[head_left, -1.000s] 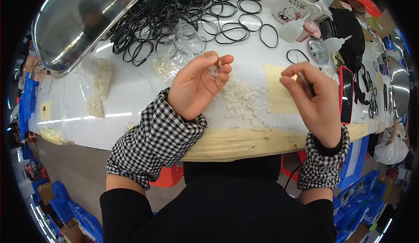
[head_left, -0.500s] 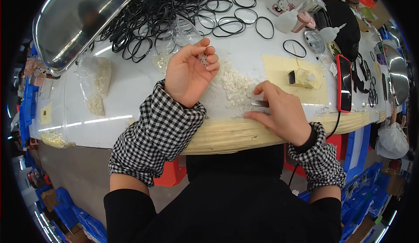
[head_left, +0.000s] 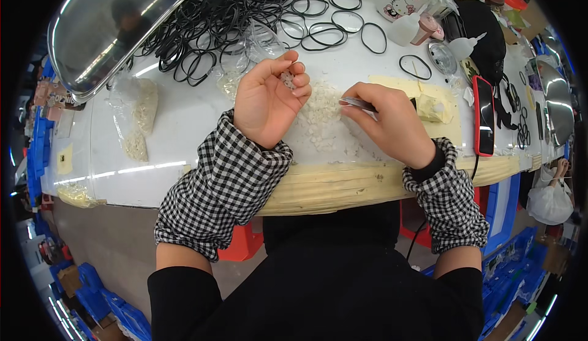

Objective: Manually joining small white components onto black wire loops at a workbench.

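My left hand (head_left: 267,105), palm up with fingers curled, holds small whitish pieces (head_left: 286,79) in its fingers. A loose heap of similar off-white pieces (head_left: 320,109) lies on the white table just right of it. Over the right side of that heap, my right hand (head_left: 392,119) pinches a small flat metal tool (head_left: 360,104) between thumb and fingers. The tool's end points left toward the pieces; most of its length is hidden in my hand, so its exact kind is unclear.
Black rubber rings (head_left: 226,22) pile up at the back beside a shiny metal tray (head_left: 116,28). Left lies a clear bag (head_left: 144,105) of pieces. On the right are a yellow sheet (head_left: 450,129), a red-cased phone (head_left: 483,117) and a white mug (head_left: 398,1). Tan padding (head_left: 331,188) covers the front edge.
My right hand has moved up and away from the front edge, its thumb and finger closing in on the metal tool. The left hand has barely shifted.
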